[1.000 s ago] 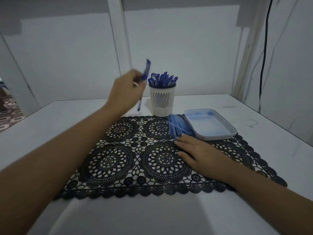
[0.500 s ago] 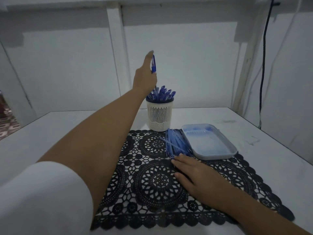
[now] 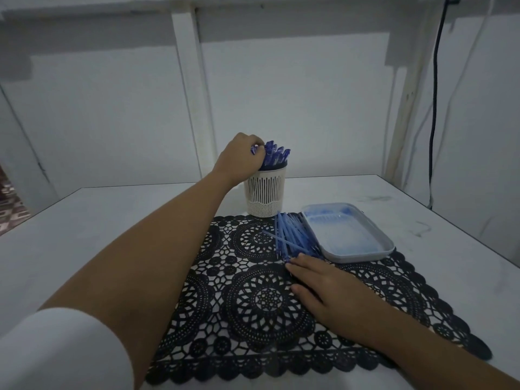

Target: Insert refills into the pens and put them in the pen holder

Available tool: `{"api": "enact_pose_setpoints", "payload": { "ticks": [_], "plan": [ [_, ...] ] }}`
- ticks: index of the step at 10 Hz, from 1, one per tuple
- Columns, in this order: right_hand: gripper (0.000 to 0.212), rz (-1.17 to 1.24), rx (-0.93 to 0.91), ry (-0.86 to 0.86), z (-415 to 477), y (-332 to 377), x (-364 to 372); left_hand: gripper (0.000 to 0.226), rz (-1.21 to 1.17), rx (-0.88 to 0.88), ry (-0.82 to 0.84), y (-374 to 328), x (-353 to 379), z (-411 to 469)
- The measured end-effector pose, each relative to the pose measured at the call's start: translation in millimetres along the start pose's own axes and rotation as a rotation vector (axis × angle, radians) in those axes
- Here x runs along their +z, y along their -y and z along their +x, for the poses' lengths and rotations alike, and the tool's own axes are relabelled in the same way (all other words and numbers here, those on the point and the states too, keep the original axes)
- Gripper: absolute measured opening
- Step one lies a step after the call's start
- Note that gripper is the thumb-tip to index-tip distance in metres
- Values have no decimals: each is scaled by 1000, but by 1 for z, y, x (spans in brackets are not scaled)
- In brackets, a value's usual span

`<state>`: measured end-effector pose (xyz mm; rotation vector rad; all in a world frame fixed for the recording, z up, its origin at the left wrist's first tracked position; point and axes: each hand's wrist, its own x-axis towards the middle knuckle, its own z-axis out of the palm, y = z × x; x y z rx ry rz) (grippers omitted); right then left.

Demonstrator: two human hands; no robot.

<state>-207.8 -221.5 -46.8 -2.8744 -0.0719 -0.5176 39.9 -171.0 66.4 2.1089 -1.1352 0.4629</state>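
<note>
From my seat at the remote feed I count two hands, one holder, one mat and one tray. At the near left corner is one white sleeve, the bare forearm reaching out from it over the pale, smooth bench. The left hand sits on top of the pen holder, its fingers curled round the capped top of one blue pen that stands in the holder. The holder is a round white plastic cup with thin upright slots and a finely meshed base, standing toward the bench's far edge, touching the far edge of the mat. Beside the gripped pen is a tight cluster of blue pens, too crowded for an exact count.

One black lace mat, square with round medallions and a scalloped border, lies along the near edge. On it, a loose pile of slim blue translucent sticks, well over a dozen; refills or barrels, I cannot tell. The right hand lies flat and relaxed, fingertips touching the pile's near ends. Just right of the pile is one shallow, rounded rectangular tray, pale plastic. One dark cable hangs down the right wall.
</note>
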Motion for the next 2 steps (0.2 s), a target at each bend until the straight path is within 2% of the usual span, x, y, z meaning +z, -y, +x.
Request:
{"api": "enact_pose_setpoints", "payload": {
  "ticks": [1, 2],
  "plan": [
    [46, 2, 41, 3, 0, 3, -2, 37, 14, -16, 7, 0, -4, -9],
    [45, 8, 43, -15, -1, 5, -5, 43, 17, -21, -88, 0, -7, -22]
  ]
}}
